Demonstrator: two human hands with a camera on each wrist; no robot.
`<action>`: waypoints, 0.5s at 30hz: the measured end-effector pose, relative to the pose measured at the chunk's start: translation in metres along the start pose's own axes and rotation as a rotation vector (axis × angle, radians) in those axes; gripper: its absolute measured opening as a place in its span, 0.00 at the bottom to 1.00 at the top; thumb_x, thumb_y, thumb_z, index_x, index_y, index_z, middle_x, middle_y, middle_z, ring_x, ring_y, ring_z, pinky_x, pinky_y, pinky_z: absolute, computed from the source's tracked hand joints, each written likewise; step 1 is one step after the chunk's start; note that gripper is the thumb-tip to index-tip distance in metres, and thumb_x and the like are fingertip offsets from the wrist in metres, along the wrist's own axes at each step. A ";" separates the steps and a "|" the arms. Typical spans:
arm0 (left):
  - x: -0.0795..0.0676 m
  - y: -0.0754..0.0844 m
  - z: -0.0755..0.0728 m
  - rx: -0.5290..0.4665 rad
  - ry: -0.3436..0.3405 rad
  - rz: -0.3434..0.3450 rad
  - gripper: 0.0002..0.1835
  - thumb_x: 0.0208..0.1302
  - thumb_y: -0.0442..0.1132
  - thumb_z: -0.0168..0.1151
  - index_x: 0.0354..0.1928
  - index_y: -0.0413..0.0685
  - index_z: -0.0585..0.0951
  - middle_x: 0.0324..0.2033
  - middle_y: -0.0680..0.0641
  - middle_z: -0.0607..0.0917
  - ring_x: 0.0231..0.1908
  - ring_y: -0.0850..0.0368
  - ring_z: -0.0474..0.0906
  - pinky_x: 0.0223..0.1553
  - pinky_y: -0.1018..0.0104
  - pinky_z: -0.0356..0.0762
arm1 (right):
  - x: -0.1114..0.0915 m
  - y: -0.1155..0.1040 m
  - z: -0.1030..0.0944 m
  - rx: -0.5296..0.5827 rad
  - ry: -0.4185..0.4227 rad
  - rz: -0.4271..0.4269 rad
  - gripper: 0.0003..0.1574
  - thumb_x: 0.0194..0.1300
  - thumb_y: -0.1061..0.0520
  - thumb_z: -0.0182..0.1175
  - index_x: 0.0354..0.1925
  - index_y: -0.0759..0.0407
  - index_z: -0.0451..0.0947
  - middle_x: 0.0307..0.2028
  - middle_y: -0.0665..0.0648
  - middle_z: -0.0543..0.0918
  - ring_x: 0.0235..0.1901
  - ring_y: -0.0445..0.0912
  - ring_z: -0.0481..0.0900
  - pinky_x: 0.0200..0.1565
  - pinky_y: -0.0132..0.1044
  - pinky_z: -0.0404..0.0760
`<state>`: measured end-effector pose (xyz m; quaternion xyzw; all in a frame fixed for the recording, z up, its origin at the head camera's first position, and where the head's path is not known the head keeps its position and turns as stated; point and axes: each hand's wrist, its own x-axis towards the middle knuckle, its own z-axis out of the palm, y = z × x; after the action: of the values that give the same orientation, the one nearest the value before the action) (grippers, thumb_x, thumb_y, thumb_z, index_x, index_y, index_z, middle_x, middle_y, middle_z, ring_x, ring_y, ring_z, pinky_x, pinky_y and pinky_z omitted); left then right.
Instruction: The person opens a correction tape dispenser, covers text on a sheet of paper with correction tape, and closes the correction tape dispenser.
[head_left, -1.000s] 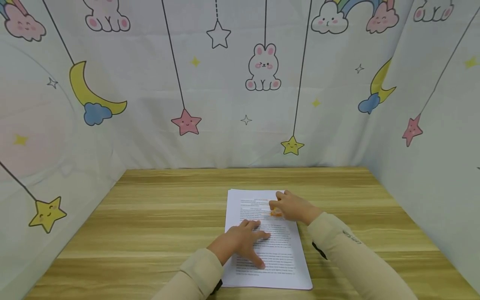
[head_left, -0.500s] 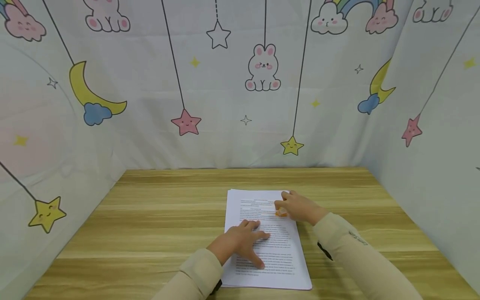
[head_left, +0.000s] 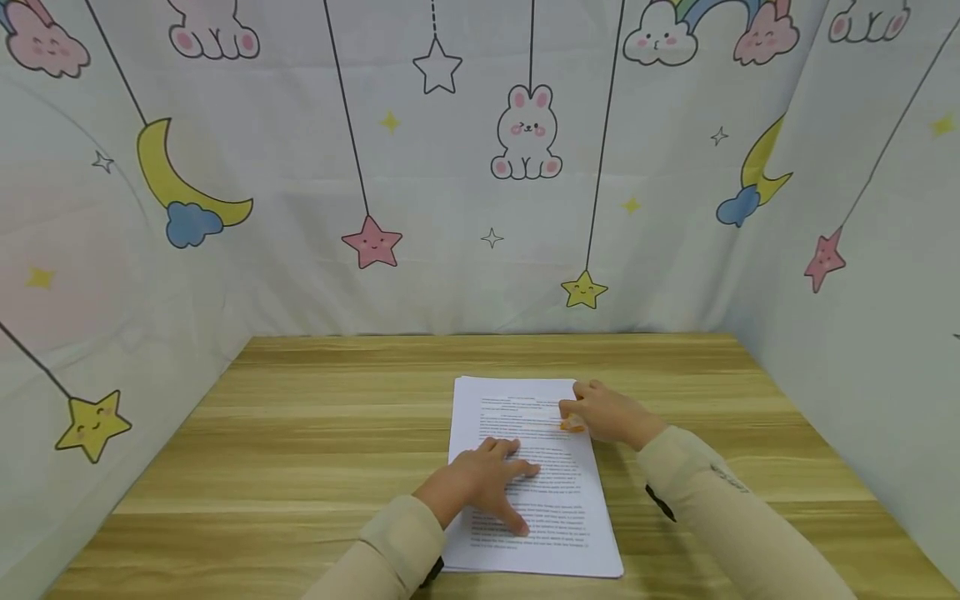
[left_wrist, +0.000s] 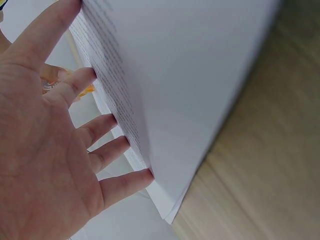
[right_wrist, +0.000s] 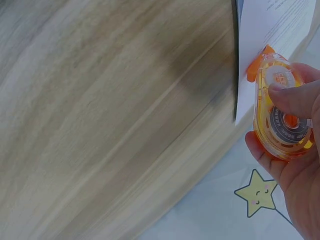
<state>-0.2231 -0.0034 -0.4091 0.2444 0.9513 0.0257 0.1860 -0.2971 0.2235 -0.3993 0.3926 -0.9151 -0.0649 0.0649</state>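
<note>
A stack of printed paper [head_left: 540,533] lies on the wooden table. My left hand [head_left: 487,483] rests on its lower left part with fingers spread, and in the left wrist view the fingertips [left_wrist: 120,145] press on the printed sheet. My right hand [head_left: 603,412] grips an orange, see-through correction tape dispenser [right_wrist: 284,112] near the upper right edge of the page. In the right wrist view the thumb [right_wrist: 295,97] lies across the dispenser's side, and its orange tip end [right_wrist: 257,65] is down at the paper's margin.
The wood-grain table [head_left: 337,433] spreads out on both sides of the paper. White cloth [head_left: 450,192] printed with stars, moons and rabbits hangs behind and at both sides of the table.
My right hand has slid to the right with the correction tape dispenser, from over the text to the page's right margin. The left hand stays in place on the paper.
</note>
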 end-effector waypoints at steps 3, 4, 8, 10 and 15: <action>0.000 0.000 0.000 0.002 -0.003 0.002 0.46 0.37 0.71 0.65 0.63 0.80 0.63 0.70 0.54 0.56 0.69 0.49 0.52 0.60 0.45 0.63 | -0.003 0.004 0.003 -0.013 0.008 0.001 0.18 0.55 0.66 0.62 0.40 0.46 0.76 0.32 0.54 0.72 0.29 0.46 0.67 0.34 0.39 0.73; 0.000 0.000 0.000 -0.001 -0.004 0.003 0.46 0.37 0.71 0.65 0.64 0.80 0.63 0.70 0.54 0.56 0.69 0.49 0.52 0.60 0.45 0.63 | -0.004 0.005 0.003 -0.014 0.008 0.004 0.19 0.54 0.67 0.63 0.39 0.46 0.75 0.33 0.54 0.72 0.29 0.47 0.68 0.34 0.40 0.73; 0.000 0.000 0.000 -0.013 -0.004 0.004 0.45 0.37 0.71 0.66 0.63 0.80 0.63 0.70 0.54 0.55 0.68 0.49 0.52 0.60 0.45 0.64 | -0.007 0.008 0.006 0.003 0.011 0.021 0.20 0.52 0.67 0.64 0.39 0.45 0.74 0.33 0.53 0.71 0.30 0.47 0.68 0.35 0.40 0.74; 0.000 0.001 0.000 -0.021 -0.006 0.003 0.45 0.37 0.71 0.66 0.63 0.80 0.63 0.70 0.54 0.55 0.68 0.50 0.52 0.59 0.45 0.64 | -0.009 0.009 0.007 0.055 0.020 0.038 0.19 0.53 0.68 0.62 0.39 0.46 0.74 0.32 0.52 0.71 0.30 0.47 0.68 0.34 0.39 0.73; 0.000 0.001 0.000 -0.022 -0.011 0.000 0.45 0.37 0.70 0.66 0.63 0.81 0.62 0.70 0.54 0.54 0.68 0.50 0.52 0.59 0.45 0.64 | -0.016 0.014 0.007 0.337 0.051 0.174 0.16 0.57 0.67 0.57 0.41 0.49 0.77 0.29 0.50 0.70 0.30 0.44 0.65 0.33 0.36 0.66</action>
<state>-0.2224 -0.0027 -0.4086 0.2426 0.9499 0.0347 0.1938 -0.2970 0.2449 -0.4048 0.3189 -0.9416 0.1050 0.0270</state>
